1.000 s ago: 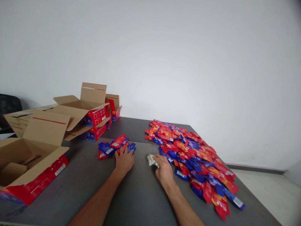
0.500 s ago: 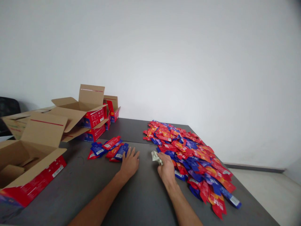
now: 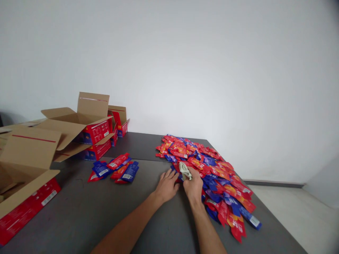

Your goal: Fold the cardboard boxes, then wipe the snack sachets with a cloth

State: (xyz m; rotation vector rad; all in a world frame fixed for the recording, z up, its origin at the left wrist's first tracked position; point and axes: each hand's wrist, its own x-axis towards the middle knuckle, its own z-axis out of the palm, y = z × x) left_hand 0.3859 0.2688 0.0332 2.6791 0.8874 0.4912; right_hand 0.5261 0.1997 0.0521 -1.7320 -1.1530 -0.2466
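Observation:
A big heap of red and blue sachets (image 3: pixel 212 173) covers the right side of the dark grey table (image 3: pixel 87 211). My right hand (image 3: pixel 194 185) rests at the heap's near-left edge, closed around a crumpled pale cloth (image 3: pixel 184 170). My left hand (image 3: pixel 166 185) lies flat beside it with fingers spread, its fingertips touching the heap's edge, holding nothing. A small separate pile of sachets (image 3: pixel 113 170) lies to the left, well apart from both hands.
Open cardboard boxes with red and blue printed sides stand along the left: one near the front edge (image 3: pixel 25 176), one behind it (image 3: pixel 82 127), a small one at the back (image 3: pixel 119 123). A white wall rises behind the table. Floor shows to the right.
My left hand left the small pile and slid right to the big heap. My right hand moved forward with the cloth onto the heap's edge. The view shifted slightly right.

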